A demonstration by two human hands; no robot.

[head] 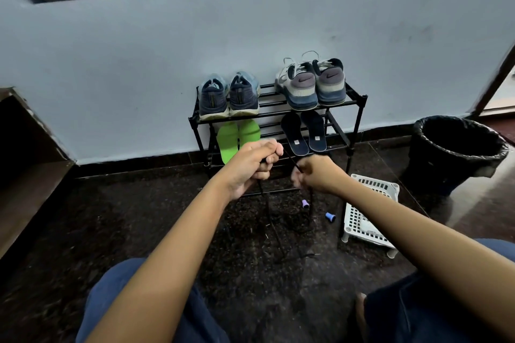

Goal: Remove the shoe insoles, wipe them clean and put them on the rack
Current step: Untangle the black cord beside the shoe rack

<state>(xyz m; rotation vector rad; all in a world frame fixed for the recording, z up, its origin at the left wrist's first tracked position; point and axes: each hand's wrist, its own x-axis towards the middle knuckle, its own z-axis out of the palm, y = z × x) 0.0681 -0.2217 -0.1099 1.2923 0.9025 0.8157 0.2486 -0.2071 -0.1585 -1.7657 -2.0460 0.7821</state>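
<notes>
Frame center: left hand [250,163] and right hand [316,175] both grip a black lace [291,162]. Green insoles [237,138] and dark insoles [303,132] rest on the rack [274,113].

Blk bin [434,172], wht basket [354,220] beside.

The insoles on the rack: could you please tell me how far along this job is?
Both pairs, the green insoles and the dark insoles, already lie on the second shelf of the rack, beneath the shoes. In hand: the left hand and right hand hold a black lace between them. No insole looks left to do.
</notes>
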